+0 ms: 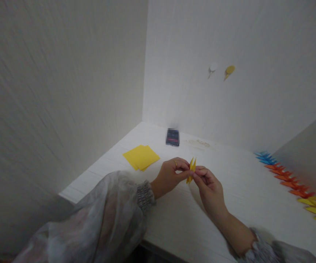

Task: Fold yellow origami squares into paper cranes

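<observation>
Head-camera footage shows a small folded yellow paper piece (192,168) held just above the white table (229,204), near the middle of the scene. It is pinched from the left by the left hand (170,175), thumb and forefinger closed on its edge, and from the right by the right hand (208,184), whose fingertips are likewise closed on it. Two pointed flaps are seen standing upward between the hands. A stack of yellow paper squares (141,157) lies on the table to the far left, and a small dark packet (172,137) is set beyond it by the wall. Along the right edge a row of finished folded pieces (292,182) is laid out in blue, orange and yellow. The fold is judged best made with the points kept aligned, the crease pressed firmly between the fingertips, and the piece held steady while it is sharpened.
</observation>
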`<action>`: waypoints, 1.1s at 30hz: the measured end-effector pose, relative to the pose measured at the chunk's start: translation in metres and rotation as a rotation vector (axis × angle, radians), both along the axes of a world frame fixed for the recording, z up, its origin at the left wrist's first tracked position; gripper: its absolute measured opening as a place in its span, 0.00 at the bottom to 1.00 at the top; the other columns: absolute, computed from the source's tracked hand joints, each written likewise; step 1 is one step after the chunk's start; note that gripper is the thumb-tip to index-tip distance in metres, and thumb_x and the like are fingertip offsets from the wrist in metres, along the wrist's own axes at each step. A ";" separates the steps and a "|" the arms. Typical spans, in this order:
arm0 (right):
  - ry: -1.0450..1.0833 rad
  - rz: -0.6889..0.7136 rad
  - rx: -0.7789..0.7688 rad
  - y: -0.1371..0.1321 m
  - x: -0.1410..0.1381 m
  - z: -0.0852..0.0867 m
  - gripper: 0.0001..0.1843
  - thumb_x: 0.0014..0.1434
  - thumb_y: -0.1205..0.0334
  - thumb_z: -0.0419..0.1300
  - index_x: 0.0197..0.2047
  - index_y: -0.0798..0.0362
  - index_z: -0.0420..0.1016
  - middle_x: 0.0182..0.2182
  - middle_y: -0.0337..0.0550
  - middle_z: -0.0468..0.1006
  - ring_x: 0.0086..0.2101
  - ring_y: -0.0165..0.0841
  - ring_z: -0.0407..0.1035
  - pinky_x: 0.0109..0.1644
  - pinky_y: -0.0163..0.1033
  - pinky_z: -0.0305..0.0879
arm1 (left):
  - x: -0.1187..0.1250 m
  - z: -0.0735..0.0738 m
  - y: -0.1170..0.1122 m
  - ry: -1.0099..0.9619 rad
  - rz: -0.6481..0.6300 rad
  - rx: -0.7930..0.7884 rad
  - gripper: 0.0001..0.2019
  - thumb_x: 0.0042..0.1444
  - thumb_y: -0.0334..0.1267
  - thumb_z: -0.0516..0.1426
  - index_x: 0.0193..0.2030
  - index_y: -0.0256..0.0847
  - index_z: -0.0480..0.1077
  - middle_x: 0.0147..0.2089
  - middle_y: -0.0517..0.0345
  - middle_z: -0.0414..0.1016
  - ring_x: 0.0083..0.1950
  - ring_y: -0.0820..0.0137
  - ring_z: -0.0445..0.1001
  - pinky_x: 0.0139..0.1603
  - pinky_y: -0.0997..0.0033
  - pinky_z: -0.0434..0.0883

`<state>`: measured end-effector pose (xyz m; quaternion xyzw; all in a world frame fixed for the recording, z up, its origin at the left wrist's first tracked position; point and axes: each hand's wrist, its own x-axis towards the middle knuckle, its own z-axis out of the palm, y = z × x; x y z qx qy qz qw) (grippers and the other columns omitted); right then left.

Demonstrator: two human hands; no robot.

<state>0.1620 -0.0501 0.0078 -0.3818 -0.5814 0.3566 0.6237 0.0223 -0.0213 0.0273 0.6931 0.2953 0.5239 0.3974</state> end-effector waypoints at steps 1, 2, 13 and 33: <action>0.004 -0.001 0.001 0.000 0.000 0.000 0.03 0.51 0.64 0.59 0.30 0.52 0.68 0.34 0.42 0.68 0.36 0.32 0.65 0.38 0.39 0.65 | 0.000 0.000 0.000 -0.004 -0.007 -0.010 0.08 0.46 0.40 0.59 0.26 0.36 0.70 0.34 0.54 0.71 0.36 0.72 0.70 0.37 0.73 0.69; 0.006 -0.003 0.001 0.000 0.000 0.000 0.03 0.51 0.64 0.59 0.30 0.52 0.68 0.34 0.42 0.68 0.36 0.32 0.65 0.38 0.39 0.65 | 0.000 -0.001 0.000 -0.010 -0.011 -0.023 0.08 0.45 0.40 0.59 0.27 0.36 0.70 0.35 0.53 0.71 0.36 0.72 0.70 0.36 0.73 0.70; -0.016 -0.016 -0.020 0.003 0.002 0.000 0.03 0.49 0.63 0.60 0.29 0.52 0.69 0.33 0.41 0.68 0.35 0.32 0.65 0.38 0.39 0.64 | 0.001 -0.003 0.001 -0.023 0.010 -0.040 0.08 0.46 0.40 0.58 0.28 0.35 0.70 0.36 0.53 0.70 0.37 0.72 0.70 0.34 0.74 0.70; 0.082 0.014 -0.076 0.002 0.000 -0.003 0.02 0.50 0.64 0.59 0.30 0.51 0.68 0.34 0.41 0.70 0.35 0.32 0.66 0.39 0.39 0.64 | -0.001 -0.003 0.004 -0.073 -0.055 -0.164 0.06 0.45 0.35 0.58 0.29 0.35 0.68 0.30 0.57 0.70 0.30 0.76 0.68 0.32 0.75 0.67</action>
